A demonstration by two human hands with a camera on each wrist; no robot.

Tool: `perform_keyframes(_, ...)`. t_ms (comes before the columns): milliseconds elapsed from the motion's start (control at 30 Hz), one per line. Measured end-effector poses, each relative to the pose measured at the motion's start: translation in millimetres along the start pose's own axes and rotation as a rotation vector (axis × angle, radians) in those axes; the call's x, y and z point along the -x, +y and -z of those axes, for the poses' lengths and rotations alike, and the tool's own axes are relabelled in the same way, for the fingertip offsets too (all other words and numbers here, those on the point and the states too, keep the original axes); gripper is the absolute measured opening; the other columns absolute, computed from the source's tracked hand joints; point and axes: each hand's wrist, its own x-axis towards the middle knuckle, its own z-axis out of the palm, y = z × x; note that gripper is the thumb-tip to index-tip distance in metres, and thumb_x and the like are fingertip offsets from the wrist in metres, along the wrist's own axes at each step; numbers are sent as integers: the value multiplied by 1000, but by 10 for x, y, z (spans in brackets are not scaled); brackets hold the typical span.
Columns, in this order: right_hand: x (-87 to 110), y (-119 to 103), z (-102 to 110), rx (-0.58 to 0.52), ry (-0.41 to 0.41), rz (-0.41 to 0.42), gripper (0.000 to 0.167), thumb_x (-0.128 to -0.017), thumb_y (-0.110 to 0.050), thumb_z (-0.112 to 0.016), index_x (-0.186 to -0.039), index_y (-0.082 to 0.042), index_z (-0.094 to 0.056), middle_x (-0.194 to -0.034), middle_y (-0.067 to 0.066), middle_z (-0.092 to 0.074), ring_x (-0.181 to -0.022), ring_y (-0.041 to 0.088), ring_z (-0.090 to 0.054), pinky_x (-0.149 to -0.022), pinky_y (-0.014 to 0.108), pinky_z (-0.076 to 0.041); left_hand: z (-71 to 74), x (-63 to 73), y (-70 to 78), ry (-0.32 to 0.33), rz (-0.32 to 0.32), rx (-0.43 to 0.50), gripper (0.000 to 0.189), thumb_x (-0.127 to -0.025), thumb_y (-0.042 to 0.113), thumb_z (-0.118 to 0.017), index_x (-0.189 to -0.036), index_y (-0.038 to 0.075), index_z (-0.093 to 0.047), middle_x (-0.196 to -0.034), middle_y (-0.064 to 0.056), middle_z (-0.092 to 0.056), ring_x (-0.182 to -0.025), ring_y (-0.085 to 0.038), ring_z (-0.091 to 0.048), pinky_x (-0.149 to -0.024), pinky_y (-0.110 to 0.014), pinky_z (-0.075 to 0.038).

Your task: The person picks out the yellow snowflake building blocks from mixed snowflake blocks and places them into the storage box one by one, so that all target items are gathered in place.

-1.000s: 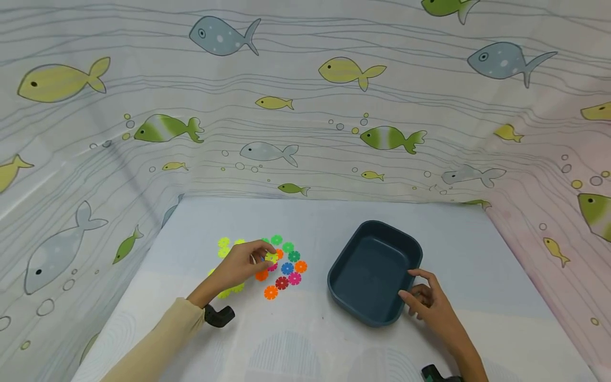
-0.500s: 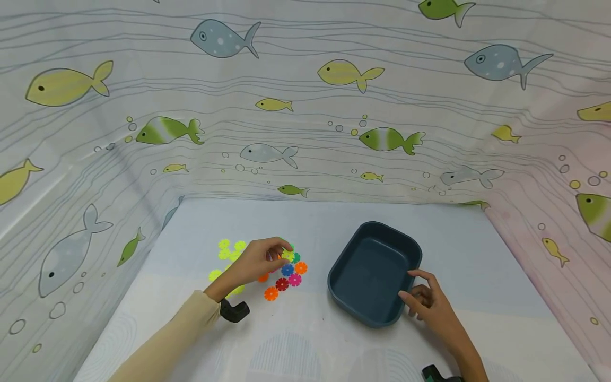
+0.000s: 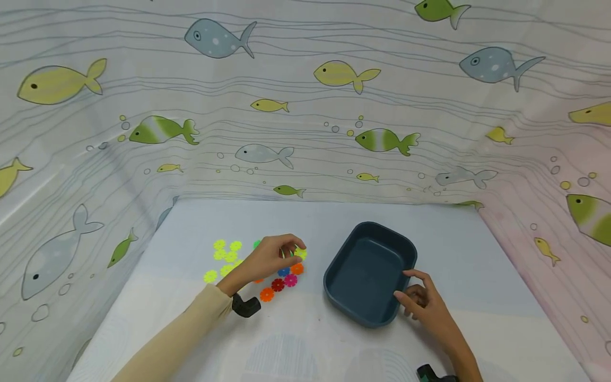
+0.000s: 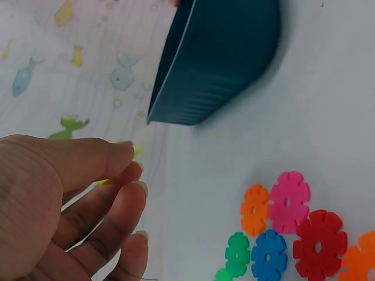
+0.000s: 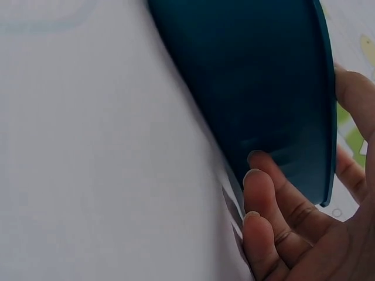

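As my left hand (image 3: 271,258) pinches 1 yellow flower (image 3: 302,254) mid-frame, my right hand (image 3: 426,302) grips the tub (image 3: 367,276).
Picking looks done; moving it next needs a steady pinch.

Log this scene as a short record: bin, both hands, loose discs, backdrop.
Bin: dark blue bin, upright on the white table, right of the discs
Left hand: pinches a yellow notched disc, apart from the bin
Right hand: grips the bin's near right side at the rim
Loose discs, left group: yellow discs
Loose discs, mixed group: orange disc, red disc, pink disc, others partly hidden by the left hand
Backdrop: fish-print sheet
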Motion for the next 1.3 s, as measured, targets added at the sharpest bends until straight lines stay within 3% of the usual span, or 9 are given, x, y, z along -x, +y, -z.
perform_keyframes(533,-9,-43,-64,47,3,-18,64,-97,-38,-72,-149,-25,-38,-102,14,-66,-73,29,-63,-64,36,-54,-146,-298,207,-73,-49,31,23,-94,15,-77,-117,13,-72,-90,7,-66,-77,-13,-61,-69,-29,-53)
perform_keyframes(967,19,-68,-42,101,32,-7,63,-97,-39,-72,-149,-26,-39,-102,11,-66,-71,26,-64,-61,36,-54,-381,-636,322,-125,-128,60,25,-94,18,-77,-118,18,-71,-89,10,-67,-78,-9,-63,-71,-27,-54)
perform_keyframes(1300,19,-73,-8,118,37,-46,65,-96,-43,-72,-149,-27,-38,-101,10,-67,-73,28,-65,-62,36,-54,-567,-950,502,-172,-188,77,25,-96,17,-75,-120,16,-68,-88,9,-67,-79,-6,-63,-72,-23,-53)
